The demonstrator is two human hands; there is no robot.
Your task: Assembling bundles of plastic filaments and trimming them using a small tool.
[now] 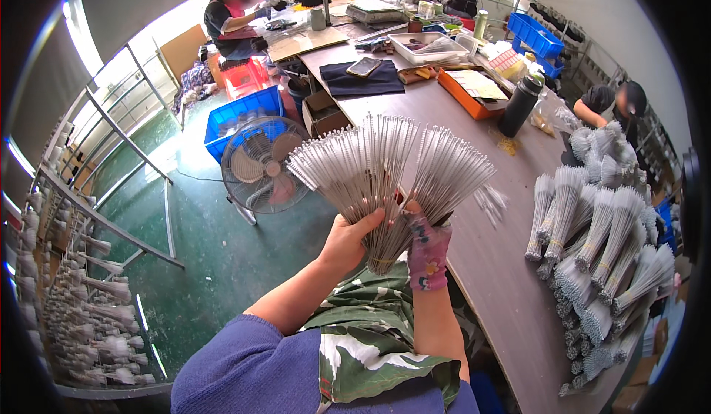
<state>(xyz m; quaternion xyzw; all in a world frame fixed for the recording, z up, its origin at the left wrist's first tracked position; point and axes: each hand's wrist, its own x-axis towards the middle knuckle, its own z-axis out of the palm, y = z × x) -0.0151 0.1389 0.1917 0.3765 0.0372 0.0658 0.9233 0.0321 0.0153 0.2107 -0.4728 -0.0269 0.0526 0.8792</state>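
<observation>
A large bundle of thin wire tube brushes (363, 158) is fanned out in front of me, white bristled heads up and bare wire stems down. A gap splits the fan into a wider left part and a narrower right part (452, 169). My bare left hand (345, 244) is closed round the stems on the left, thumb across them. My right hand (428, 251), in a pink flowered glove with bare fingertips, grips the stems on the right. A yellowish band (381, 261) circles the stem ends below. Some fingers are hidden behind the stems.
Loose brushes (490, 203) lie on the long table (474, 258) to my right, with many tied brush bundles (592, 229) beyond. A black bottle (521, 105) and orange box (470, 92) stand farther back. A floor fan (268, 166) and metal rack (126, 166) are left. Other people work nearby.
</observation>
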